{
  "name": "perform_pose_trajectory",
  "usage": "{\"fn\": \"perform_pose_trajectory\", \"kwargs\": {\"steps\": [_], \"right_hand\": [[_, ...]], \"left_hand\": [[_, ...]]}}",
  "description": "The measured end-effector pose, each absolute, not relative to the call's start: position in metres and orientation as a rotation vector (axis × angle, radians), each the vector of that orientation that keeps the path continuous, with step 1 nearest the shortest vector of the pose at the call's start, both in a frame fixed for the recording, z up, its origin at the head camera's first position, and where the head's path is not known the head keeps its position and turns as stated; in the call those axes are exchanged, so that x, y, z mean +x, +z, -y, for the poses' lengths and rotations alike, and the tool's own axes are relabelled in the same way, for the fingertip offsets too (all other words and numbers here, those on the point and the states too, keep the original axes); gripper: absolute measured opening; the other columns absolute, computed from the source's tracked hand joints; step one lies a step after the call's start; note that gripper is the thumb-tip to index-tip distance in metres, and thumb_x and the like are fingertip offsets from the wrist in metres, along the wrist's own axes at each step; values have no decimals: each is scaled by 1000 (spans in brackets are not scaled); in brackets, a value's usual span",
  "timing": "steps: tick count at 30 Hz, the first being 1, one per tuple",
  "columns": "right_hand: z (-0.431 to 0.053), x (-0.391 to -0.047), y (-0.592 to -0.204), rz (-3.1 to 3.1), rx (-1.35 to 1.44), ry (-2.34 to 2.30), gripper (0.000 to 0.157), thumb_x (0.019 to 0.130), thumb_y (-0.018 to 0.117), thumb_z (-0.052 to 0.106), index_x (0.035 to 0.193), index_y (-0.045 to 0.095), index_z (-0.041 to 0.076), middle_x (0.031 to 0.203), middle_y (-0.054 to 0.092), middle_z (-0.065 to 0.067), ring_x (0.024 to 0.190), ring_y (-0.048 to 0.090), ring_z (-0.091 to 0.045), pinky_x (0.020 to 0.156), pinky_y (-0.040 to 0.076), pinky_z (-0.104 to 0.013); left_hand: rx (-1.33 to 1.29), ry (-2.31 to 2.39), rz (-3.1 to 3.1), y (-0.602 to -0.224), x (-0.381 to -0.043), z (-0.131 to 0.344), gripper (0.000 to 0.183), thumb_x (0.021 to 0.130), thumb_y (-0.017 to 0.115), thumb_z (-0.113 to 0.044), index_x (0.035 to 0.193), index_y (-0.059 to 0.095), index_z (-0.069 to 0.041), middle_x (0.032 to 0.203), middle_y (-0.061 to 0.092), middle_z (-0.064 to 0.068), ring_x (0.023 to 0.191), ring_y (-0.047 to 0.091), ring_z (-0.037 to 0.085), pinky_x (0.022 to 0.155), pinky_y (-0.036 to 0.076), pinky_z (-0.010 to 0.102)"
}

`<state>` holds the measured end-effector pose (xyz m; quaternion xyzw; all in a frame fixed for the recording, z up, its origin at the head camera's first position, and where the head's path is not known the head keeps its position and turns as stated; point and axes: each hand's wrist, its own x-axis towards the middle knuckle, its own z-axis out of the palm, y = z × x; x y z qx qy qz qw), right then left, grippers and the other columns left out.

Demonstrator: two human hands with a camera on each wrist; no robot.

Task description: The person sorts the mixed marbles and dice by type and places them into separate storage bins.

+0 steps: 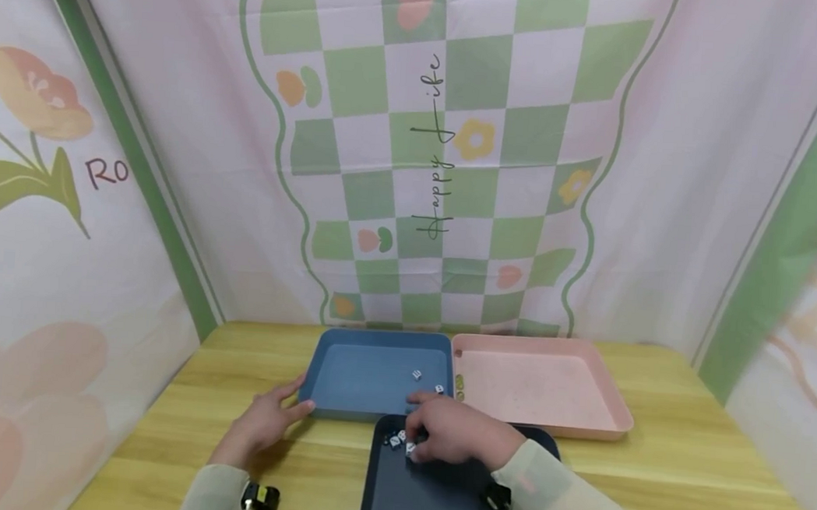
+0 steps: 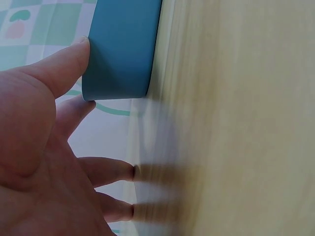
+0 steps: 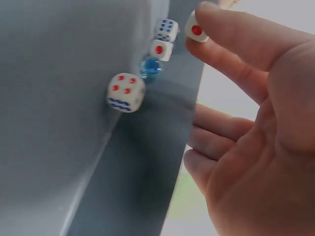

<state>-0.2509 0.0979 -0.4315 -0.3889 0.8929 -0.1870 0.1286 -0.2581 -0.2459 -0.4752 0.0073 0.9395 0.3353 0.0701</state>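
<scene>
My right hand (image 1: 457,430) is over the far left corner of the black tray (image 1: 401,496). Its thumb and index finger pinch a white die (image 3: 197,32) showing one red dot. Beside it in the tray lie a die with blue dots (image 3: 167,30), a die with one red dot (image 3: 160,50), a clear blue bead (image 3: 151,67) and a nearer die with four red dots (image 3: 126,92). My left hand (image 1: 264,426) touches the near left corner of the blue tray (image 1: 342,415) with thumb and index finger, its fingers fairly straight.
Two dice, one farther back (image 1: 417,375) and one by the right wall (image 1: 439,389), lie in the blue tray. A pink tray (image 1: 538,429) adjoins it, with yellowish pieces (image 1: 460,387) and a dark reddish piece (image 1: 458,353) along its left side. A patterned curtain (image 1: 450,156) hangs behind the wooden table (image 1: 690,475).
</scene>
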Motion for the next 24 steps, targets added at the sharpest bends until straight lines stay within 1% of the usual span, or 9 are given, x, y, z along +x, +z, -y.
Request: {"fn": "perform_pose_trajectory", "kwargs": {"steps": [8, 11, 15, 21, 24], "right_hand": [[-101, -255, -417, -2544, -1082, -717, 2, 91, 74, 25, 94, 73, 25, 152, 41, -16, 139, 39, -33, 95, 49, -41], [-102, -255, -414, -2585, -1040, -762, 2, 92, 73, 26, 94, 73, 26, 153, 40, -16, 133, 45, -35, 91, 51, -42], [-104, -257, -412, -2682, -993, -769, 4, 92, 73, 27, 94, 72, 30, 151, 41, -14, 126, 52, -32, 88, 51, -43], [-109, -262, -412, -2714, -966, -817, 5, 93, 73, 24, 93, 72, 28, 150, 42, -15, 129, 48, -33, 90, 51, -45], [-111, -267, -413, -2714, -940, -864, 1, 92, 73, 25, 93, 73, 24, 149, 43, -16, 130, 48, -33, 89, 51, -46]], "left_hand": [[25, 1011, -2823, -471, -257, 245, 69, 97, 56, -56, 157, 33, -31, 155, 33, 22, 138, 5, 62, 100, 5, 79], [24, 1007, -2823, -471, -256, 245, 69, 97, 56, -56, 157, 33, -30, 155, 33, 22, 137, 5, 62, 99, 5, 80], [23, 1010, -2822, -472, -255, 245, 69, 97, 56, -56, 157, 34, -30, 155, 33, 21, 138, 5, 62, 99, 3, 80], [15, 1024, -2820, -473, -256, 245, 69, 97, 57, -56, 156, 34, -30, 156, 33, 20, 138, 5, 62, 99, 2, 79], [20, 1012, -2828, -473, -256, 245, 68, 97, 56, -55, 157, 34, -30, 155, 33, 21, 137, 6, 63, 98, 3, 80]]}}
